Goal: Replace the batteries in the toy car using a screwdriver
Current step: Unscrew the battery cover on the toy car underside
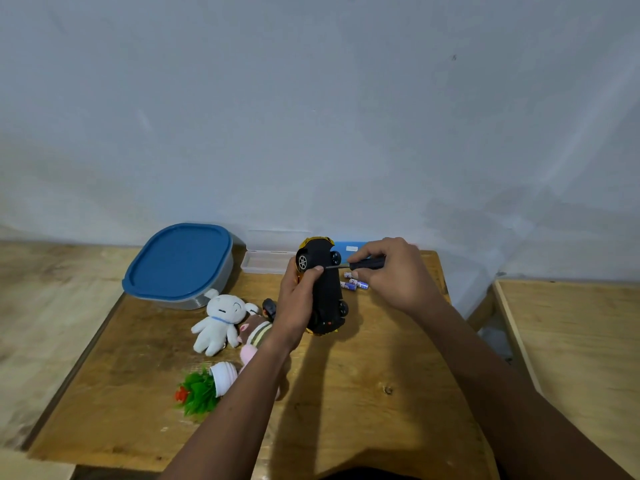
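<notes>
A yellow toy car stands on its side over the wooden table, its black underside facing right. My left hand grips the car from the left, thumb on the underside. My right hand holds a black-handled screwdriver level, its metal tip touching the car's underside near the upper wheel. Several small blue and white batteries lie on the table just right of the car, under my right hand.
A blue-lidded container sits at the back left, a clear plastic box beside it. A white plush toy, a brown plush and a tipped small potted plant lie left of my arm. A second table stands right.
</notes>
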Demonstrator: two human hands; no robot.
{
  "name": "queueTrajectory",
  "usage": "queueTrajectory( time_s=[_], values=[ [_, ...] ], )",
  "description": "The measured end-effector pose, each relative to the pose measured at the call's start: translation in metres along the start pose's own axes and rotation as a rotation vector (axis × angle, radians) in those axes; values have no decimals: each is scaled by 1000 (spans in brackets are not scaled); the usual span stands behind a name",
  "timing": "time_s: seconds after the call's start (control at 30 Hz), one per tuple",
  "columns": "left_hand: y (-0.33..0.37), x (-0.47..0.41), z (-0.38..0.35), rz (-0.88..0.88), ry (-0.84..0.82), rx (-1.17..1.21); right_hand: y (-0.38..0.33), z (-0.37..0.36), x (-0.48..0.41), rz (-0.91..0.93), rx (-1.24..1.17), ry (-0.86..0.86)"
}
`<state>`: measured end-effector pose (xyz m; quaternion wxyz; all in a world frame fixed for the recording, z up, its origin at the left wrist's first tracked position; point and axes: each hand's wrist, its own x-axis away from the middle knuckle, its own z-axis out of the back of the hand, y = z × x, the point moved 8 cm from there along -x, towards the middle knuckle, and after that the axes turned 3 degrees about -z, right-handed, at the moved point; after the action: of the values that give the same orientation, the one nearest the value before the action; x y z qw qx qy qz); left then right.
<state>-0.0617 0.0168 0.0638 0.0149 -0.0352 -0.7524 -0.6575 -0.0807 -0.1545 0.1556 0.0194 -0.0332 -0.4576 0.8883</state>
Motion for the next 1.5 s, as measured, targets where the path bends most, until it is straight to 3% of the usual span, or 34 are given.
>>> queueTrajectory(
  time_s=[0.37, 0.53, 0.63, 0.73, 0.87, 1.13, 1.23, 1.37, 1.5],
  values=[
    [-5, 4, -7, 52, -44, 38, -7, 5, -5, 36, 276, 50],
    [-5, 4, -10, 79, -49, 53, -11, 13, -5, 55, 136, 110],
    [-7, 4, -10, 107, -44, 62, -14, 12, -6, 82, 71, 59],
    [-10, 6, -11, 119, -38, 73, -14, 7, -6, 92, 154, 36],
    [-13, 7, -14, 142, -31, 96, -13, 12, -6, 51, 336, 136],
    [-14, 6, -13, 152, -18, 91, -16, 6, -8, 127, 132, 38],
    [-16, 5, -13, 156, -22, 87, -13, 3, -8, 125, 186, 17],
    [-19, 5, -13, 163, -21, 85, -10, 9, -8, 74, 456, 132],
    [-21, 6, -15, 164, -31, 75, -7, 9, -9, 63, 386, 141]
  ],
)
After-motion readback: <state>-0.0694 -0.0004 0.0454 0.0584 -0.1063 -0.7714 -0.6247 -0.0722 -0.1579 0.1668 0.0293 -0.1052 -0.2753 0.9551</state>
